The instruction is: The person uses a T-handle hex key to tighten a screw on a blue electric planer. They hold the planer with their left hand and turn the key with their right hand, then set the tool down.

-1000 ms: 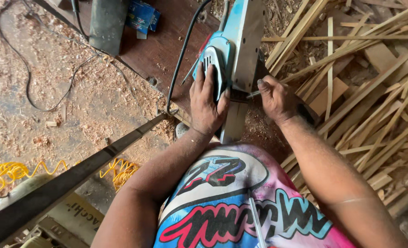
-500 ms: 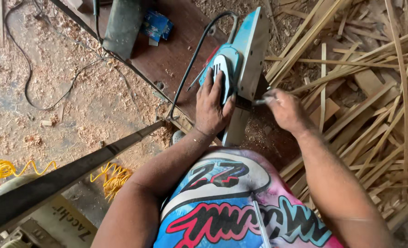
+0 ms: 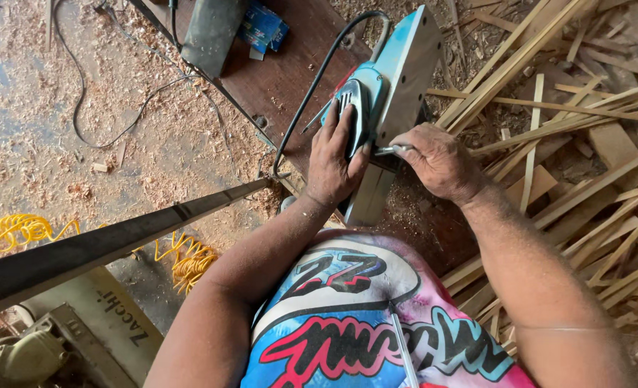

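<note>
A light blue electric planer (image 3: 398,79) lies on its side on a dark brown wooden bench (image 3: 290,72), its grey flat sole facing right. My left hand (image 3: 337,154) presses flat on the planer's body near the handle. My right hand (image 3: 437,162) is closed around a small metal tool (image 3: 390,150) whose tip meets the planer's sole near its lower end. A black power cord (image 3: 311,93) runs from the planer down toward the bench edge.
A heap of thin wood strips and offcuts (image 3: 584,136) fills the right side. Sawdust covers the floor (image 3: 82,93) at left, with a thin black cable, yellow coiled cord (image 3: 17,233) and a long dark metal bar (image 3: 118,241). A grey-green block (image 3: 211,29) and blue packet (image 3: 261,25) sit on the bench.
The view has shifted slightly, so the planer and hands sit a little more to the right. My right hand has moved closer against the planer's sole; the left hand stays on the body.
</note>
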